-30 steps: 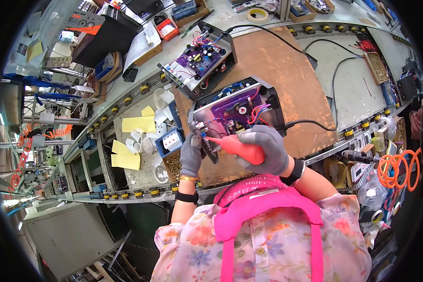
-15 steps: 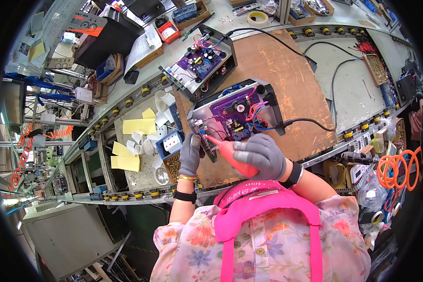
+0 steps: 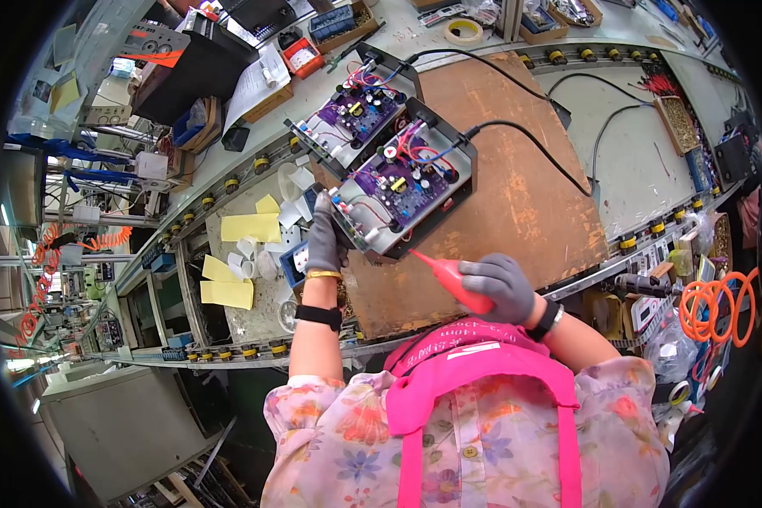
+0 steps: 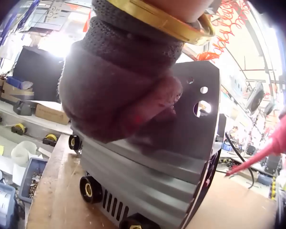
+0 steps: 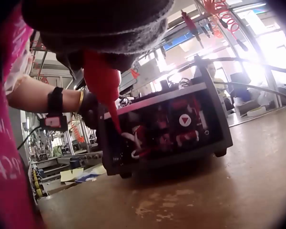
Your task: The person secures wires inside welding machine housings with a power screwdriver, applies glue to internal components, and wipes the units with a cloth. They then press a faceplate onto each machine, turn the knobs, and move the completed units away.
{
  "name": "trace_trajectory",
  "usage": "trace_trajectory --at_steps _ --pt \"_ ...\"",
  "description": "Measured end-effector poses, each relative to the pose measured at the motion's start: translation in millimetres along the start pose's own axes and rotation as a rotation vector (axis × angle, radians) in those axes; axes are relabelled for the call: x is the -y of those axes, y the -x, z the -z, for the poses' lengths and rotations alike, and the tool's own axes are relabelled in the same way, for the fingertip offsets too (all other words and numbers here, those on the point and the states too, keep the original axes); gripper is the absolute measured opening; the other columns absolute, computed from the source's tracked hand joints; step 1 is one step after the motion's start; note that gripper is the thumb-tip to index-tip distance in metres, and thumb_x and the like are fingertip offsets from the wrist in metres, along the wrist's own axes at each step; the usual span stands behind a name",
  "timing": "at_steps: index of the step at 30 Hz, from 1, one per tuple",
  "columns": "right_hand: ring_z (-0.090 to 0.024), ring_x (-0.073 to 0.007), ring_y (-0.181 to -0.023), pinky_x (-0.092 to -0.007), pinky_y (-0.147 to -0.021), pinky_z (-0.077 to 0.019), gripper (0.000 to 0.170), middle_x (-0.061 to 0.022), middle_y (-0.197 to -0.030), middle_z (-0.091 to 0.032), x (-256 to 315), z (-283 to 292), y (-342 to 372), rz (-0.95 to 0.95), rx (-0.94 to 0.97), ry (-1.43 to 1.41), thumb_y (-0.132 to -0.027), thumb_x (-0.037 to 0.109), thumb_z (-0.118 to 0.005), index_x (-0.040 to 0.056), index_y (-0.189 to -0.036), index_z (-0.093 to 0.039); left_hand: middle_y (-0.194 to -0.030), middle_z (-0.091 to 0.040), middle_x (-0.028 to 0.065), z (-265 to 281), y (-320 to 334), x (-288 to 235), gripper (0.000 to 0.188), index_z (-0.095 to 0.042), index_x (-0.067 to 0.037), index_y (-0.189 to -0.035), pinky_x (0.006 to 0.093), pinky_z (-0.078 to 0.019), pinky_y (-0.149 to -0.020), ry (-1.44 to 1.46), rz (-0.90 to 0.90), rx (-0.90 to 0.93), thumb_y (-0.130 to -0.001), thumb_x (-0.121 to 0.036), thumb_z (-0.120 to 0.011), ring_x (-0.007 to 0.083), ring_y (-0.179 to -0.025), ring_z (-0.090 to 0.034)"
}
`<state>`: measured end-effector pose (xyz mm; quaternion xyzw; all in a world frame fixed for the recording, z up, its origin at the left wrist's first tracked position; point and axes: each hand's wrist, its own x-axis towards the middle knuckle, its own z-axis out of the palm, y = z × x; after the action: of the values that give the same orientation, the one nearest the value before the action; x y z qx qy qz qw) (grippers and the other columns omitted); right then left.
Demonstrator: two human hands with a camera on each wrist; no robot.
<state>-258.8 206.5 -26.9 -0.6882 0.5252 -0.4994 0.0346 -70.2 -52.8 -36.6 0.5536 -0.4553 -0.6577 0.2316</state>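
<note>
Head view, landmark the wooden panel (image 3: pixel 525 203): on its left part I log the near unit (image 3: pixel 398 188), an open-topped chassis with purple circuitry; past it, at the panel's far left corner, the far unit (image 3: pixel 356 112), a similar chassis. The left hand (image 3: pixel 323 239), over the panel's left edge, grips the near unit's end. The right hand (image 3: pixel 501 286), above the panel's near edge, has its fingers wrapped round the red bottle (image 3: pixel 464 293), nozzle toward the near unit. In the way: a black cable (image 3: pixel 529 141) running from the near unit across the panel to its right side. Left of the panel: a blue bin (image 3: pixel 295 264) and yellow papers (image 3: pixel 250 226). Beyond the panel: a tape roll (image 3: pixel 464 32). Right of the panel: an orange coiled hose (image 3: pixel 721 313). Left wrist view: my sight of the near unit is partly blocked by the left hand, thumb bent against it; black round sockets (image 4: pixel 90 189) face the panel's left edge. Right wrist view: the near unit above the panel, its dark side bearing a red triangle mark (image 5: pixel 185 120); the right hand fills the top, and the bottle's nozzle crosses in front of that side; I cannot tell whether they touch.
</note>
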Motion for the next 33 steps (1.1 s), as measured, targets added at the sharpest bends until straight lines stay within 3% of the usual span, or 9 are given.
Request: trace_trajectory --at_steps 4,14,21,24,28,29,30,32,33 --pt "-0.056 -0.0262 -0.076 -0.0368 -0.067 -0.0467 0.05 -0.0065 -0.108 -0.059 -16 -40 -4 0.047 0.024 0.032 -0.062 0.009 -0.069 0.0148 -0.11 -0.055 -0.082 -0.063 0.005 16 -15 -14 0.056 -0.055 -0.017 -0.112 0.0266 -0.0431 -0.037 0.082 0.107 0.095 -0.081 -0.064 -0.052 0.0155 -0.055 -0.057" --pt "-0.056 -0.0245 -0.072 -0.0355 -0.063 -0.0467 0.051 -0.0052 -0.102 -0.06 -26 -75 -17 0.073 0.029 0.026 -0.06 0.009 -0.071 0.016 -0.108 -0.055 -0.083 -0.058 0.0065 17 -29 -8 0.05 -0.054 -0.012 -0.106 0.0366 -0.053 -0.059 0.179 0.064 0.047 -0.082 -0.056 -0.056 0.0213 -0.072 -0.061" --pt "-0.058 -0.026 -0.074 -0.0365 -0.065 -0.0481 0.05 -0.0076 -0.098 -0.061 -23 -71 -11 0.039 0.1 0.011 -0.06 0.01 -0.074 0.0123 -0.107 -0.055 -0.059 -0.06 0.0007 5 -15 -16 0.057 -0.06 -0.018 -0.082 0.0243 -0.0254 -0.026 0.011 0.028 -0.016 -0.079 -0.072 -0.043 0.0112 -0.032 -0.044" --pt "-0.06 -0.0296 -0.078 -0.037 -0.07 -0.0499 0.05 -0.012 -0.094 -0.061 -20 -61 -5 -0.153 -0.166 -0.097 -0.062 0.01 -0.077 0.0087 -0.106 -0.054 -0.07 -0.061 0.0015 15 -16 -14 0.054 -0.058 -0.018 -0.088 0.023 -0.0302 -0.031 -0.024 0.058 0.055 -0.079 -0.071 -0.045 0.0124 -0.045 -0.051" --pt "-0.062 -0.0205 -0.083 -0.0321 -0.074 -0.0512 0.046 -0.0096 -0.092 -0.06 -9 -27 13 -0.611 -0.449 -0.411 -0.069 0.01 -0.075 0.0048 -0.108 -0.052 -0.077 -0.062 0.0001 19 -21 3 0.058 -0.058 -0.018 -0.1 0.0221 -0.036 -0.036 0.012 -0.015 0.1 -0.078 -0.071 -0.047 0.0115 -0.053 -0.055" --pt "-0.06 -0.0148 -0.075 -0.0286 -0.064 -0.0513 0.043 -0.0069 -0.09 -0.059 -13 -20 23 -0.696 -0.516 -0.444 -0.073 0.011 -0.072 0.0045 -0.109 -0.051 -0.078 -0.062 -0.0004 16 -15 4 0.059 -0.058 -0.017 -0.103 0.0218 -0.0368 -0.037 0.029 -0.045 0.118 -0.078 -0.07 -0.047 0.011 -0.053 -0.055" --pt "-0.059 -0.0144 -0.071 -0.0276 -0.06 -0.05 0.042 -0.0067 -0.089 -0.058 -10 -9 30 -0.818 -0.6 -0.59 -0.074 0.013 -0.071 0.0046 -0.11 -0.051 -0.079 -0.062 -0.0001 16 -10 5 0.061 -0.058 -0.017 -0.105 0.0211 -0.0367 -0.037 0.009 0.014 0.173 -0.078 -0.07 -0.047 0.0098 -0.053 -0.054" --pt "-0.057 -0.0135 -0.062 -0.0257 -0.051 -0.0472 0.041 -0.0064 -0.086 -0.058 0 13 40 -1.042 -0.755 -0.9 -0.076 0.016 -0.069 0.0049 -0.111 -0.05 -0.06 -0.059 0.0009 2 6 14 0.067 -0.061 -0.014 -0.101 0.0232 -0.0269 -0.025 -0.001 -0.063 0.1 -0.08 -0.073 -0.039 0.0117 -0.033 -0.045" --pt "-0.052 -0.012 -0.054 -0.0239 -0.043 -0.0419 0.04 -0.0059 -0.083 -0.057 2 16 43 -1.046 -0.822 -0.926 -0.079 0.022 -0.067 0.0059 -0.111 -0.051 -0.063 -0.061 0.001 2 12 20 0.068 -0.061 -0.013 -0.105 0.0232 -0.0279 -0.026 -0.015 -0.036 0.103 -0.08 -0.073 -0.041 0.0115 -0.036 -0.048"
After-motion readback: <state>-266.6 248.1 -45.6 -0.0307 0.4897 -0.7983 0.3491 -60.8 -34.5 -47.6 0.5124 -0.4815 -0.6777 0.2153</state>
